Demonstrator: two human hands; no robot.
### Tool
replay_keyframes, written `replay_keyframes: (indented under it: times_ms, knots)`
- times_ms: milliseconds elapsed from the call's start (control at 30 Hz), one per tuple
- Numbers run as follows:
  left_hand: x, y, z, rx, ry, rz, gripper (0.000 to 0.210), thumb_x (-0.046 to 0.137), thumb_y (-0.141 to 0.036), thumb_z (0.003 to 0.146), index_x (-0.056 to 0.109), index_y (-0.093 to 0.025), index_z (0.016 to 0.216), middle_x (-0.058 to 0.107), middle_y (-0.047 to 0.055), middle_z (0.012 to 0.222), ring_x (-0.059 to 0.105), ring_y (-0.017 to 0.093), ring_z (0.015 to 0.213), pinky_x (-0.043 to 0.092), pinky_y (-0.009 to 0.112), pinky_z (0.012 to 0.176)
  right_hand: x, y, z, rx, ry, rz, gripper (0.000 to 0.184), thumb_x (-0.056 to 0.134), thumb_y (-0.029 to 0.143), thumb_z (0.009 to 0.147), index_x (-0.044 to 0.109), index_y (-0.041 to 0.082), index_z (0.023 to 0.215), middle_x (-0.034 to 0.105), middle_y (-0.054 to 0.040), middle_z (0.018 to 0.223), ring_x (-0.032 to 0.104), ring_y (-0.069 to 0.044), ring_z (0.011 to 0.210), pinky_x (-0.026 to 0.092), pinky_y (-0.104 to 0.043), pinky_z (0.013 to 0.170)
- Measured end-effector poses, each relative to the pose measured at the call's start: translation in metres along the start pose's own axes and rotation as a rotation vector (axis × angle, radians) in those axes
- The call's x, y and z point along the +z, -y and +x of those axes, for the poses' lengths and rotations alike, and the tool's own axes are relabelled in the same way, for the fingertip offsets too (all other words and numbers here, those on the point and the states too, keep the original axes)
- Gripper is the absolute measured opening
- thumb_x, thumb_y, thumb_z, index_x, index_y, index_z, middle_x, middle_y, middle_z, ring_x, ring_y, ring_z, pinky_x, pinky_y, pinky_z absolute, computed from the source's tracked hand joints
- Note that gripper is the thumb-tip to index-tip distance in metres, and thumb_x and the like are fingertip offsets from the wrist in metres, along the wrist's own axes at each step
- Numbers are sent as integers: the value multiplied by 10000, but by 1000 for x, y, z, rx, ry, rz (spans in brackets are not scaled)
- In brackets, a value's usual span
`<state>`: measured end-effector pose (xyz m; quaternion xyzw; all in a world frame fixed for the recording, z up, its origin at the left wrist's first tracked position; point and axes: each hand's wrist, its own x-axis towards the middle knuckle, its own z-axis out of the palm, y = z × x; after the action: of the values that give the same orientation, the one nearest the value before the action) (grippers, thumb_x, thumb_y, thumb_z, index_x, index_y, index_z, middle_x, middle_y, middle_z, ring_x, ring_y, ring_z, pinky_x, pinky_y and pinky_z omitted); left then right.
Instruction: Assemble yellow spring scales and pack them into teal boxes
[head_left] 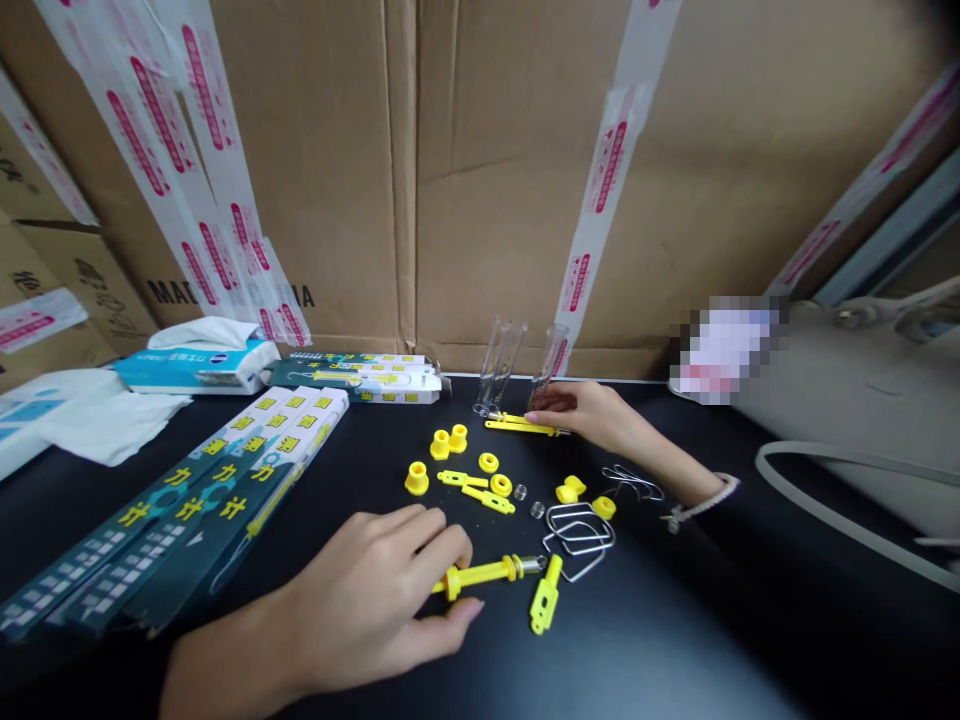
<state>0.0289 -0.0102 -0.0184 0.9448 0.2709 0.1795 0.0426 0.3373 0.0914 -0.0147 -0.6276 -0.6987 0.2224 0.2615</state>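
My left hand (375, 590) is closed around a yellow spring-scale rod (484, 573), which points right with a metal spring at its tip. Further back, my right hand (592, 415) has its thumb on one of the yellow rods (517, 424) lying on the table; its other fingers are curled and partly hidden. Clear plastic tubes (501, 362) stand just beyond that hand. Between the hands lie yellow collars (417, 478), yellow rings (488, 462), flat yellow slotted pieces (546, 597), small springs (538, 509) and bent metal wire loops (581, 535).
On the left of the black table (645, 640) lie printed spring-scale boxes (202, 500), with more boxes (360, 378) behind. Tissue packs (199, 360) are at the far left. Large cardboard cartons (487, 180) wall the back. A beige bag (847, 400) with a strap stands at right.
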Motion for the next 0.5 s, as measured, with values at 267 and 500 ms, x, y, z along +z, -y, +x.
replay_keyframes:
  times_ms: [267,500]
  knots:
    - [1,0,-2,-11,15,-26,143,525,-123,900,629,-210,944,693,-14,863,680,178,736,471,305,595,-25,1,-23,46,-123,-85,295,710,433,868,804,206,1031,826,-80,1007,768,-295,956,576,-396,885]
    - [0,-1,0,-96,28,-95,140,530,-122,902,596,-224,971,693,-26,896,683,176,743,465,314,620,-25,25,-48,43,-301,-161,336,581,441,930,777,170,969,795,-100,867,729,-303,819,523,-396,759]
